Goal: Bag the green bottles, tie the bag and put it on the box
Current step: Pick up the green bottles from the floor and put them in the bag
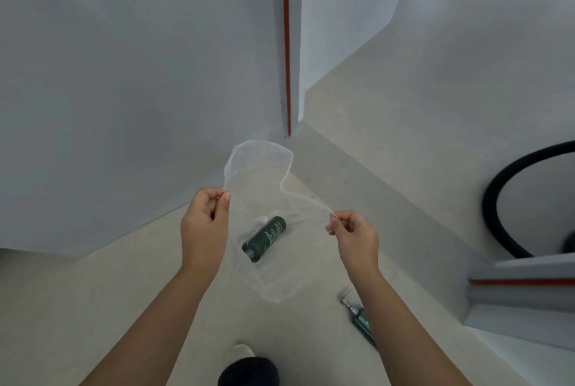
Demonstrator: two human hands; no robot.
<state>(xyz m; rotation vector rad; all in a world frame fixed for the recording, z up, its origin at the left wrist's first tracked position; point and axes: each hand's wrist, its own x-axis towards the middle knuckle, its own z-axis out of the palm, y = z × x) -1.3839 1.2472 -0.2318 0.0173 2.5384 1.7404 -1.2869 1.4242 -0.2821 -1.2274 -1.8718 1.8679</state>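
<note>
I hold a thin see-through plastic bag (258, 174) up in front of me, its mouth spread wide. My left hand (205, 224) pinches the bag's rim on the left, and my right hand (354, 236) pinches the rim on the right. A dark green bottle (264, 239) shows through the film, lying on its side; whether it rests inside the bag or on the floor behind it I cannot tell. A second green bottle (361, 320) with a pump top lies on the floor, partly hidden behind my right forearm.
White walls stand ahead, with a red strip (287, 43) along a corner edge. A black hose (497, 193) curves at the right. A grey ledge with a red stripe (522, 283) juts in at lower right. My foot (249, 370) is at the bottom.
</note>
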